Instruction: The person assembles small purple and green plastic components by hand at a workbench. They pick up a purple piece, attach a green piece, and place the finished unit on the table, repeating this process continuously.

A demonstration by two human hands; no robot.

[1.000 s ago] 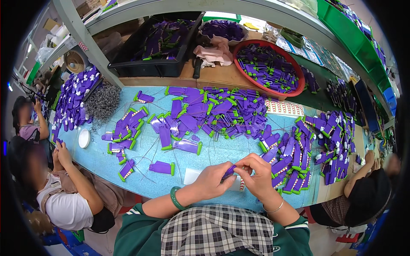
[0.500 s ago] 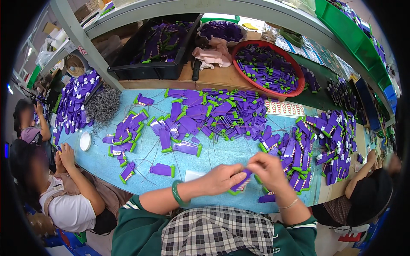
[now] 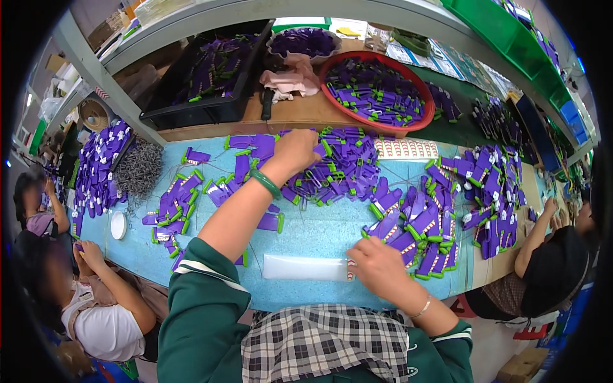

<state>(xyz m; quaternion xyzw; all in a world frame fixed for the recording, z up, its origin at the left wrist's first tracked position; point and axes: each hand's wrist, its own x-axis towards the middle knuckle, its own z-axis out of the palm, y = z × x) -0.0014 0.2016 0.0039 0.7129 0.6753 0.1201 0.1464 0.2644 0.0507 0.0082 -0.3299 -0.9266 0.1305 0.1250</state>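
At the far pile of purple plastic pieces with green ends (image 3: 348, 163), my left hand (image 3: 295, 152) is stretched out, a green bangle on its wrist. Its bent fingers close on one piece, though the fingertips are partly hidden. Near the front edge of the table, my right hand (image 3: 383, 267) pinches at the right end of a white sticker strip (image 3: 303, 268). Red-marked stickers show beside these fingertips; the rest of the strip is bare. Just beyond that hand lies a heap of purple pieces bearing striped stickers (image 3: 424, 226).
A red basin (image 3: 421, 121) and a black crate (image 3: 147, 115) hold more purple pieces beyond the blue tabletop (image 3: 313, 236). Another sticker sheet (image 3: 408, 149) lies by the pile. A white lid (image 3: 119, 225) and grey wire heap (image 3: 139, 166) are left. Co-workers sit on both sides.
My left hand has gone from the front of the table to the far pile. The purple piece held before is out of my hands. My right hand has lowered to the sticker strip.
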